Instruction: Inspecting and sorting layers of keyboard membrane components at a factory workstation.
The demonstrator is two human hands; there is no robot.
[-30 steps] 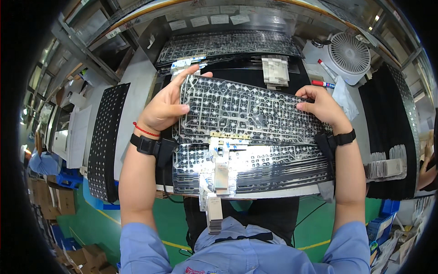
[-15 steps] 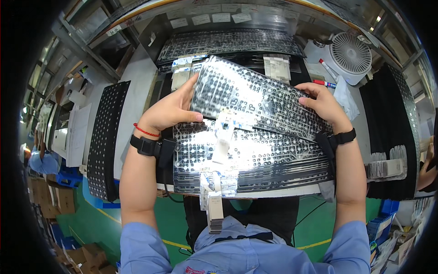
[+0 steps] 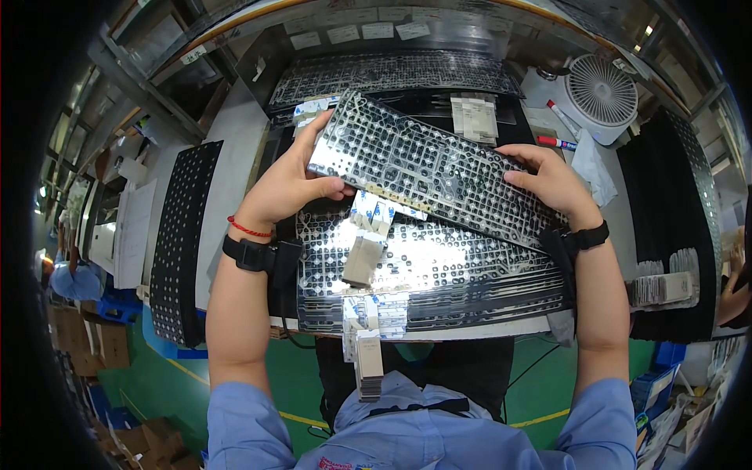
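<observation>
A thin keyboard membrane sheet (image 3: 427, 160), with a grid of dark dots and a glossy surface, is held tilted above a stack of similar sheets (image 3: 462, 262). My left hand (image 3: 301, 176) pinches its left end, thumb on top. At the other end, my right hand (image 3: 544, 180) grips its upper right edge, thumb on the face. From its lower edge hangs a pale flat tail (image 3: 363, 258) with white-and-blue film at the root. Several more such tails (image 3: 370, 356) stick out over the table's front edge from the stack. The fingers beneath the sheet are hidden.
Behind lies another stack of dotted sheets (image 3: 399, 74), with pale tails (image 3: 474, 117) in front of it. A white fan (image 3: 601, 90), a red marker (image 3: 556, 142) and a crumpled white cloth (image 3: 595, 174) sit at right. Black dotted strips (image 3: 184, 243) flank the left side.
The sheet has tilted in my hands, its left end shifting slightly left. Its glare has lessened, and the hanging tail has swung left and downward. The stack below stays put.
</observation>
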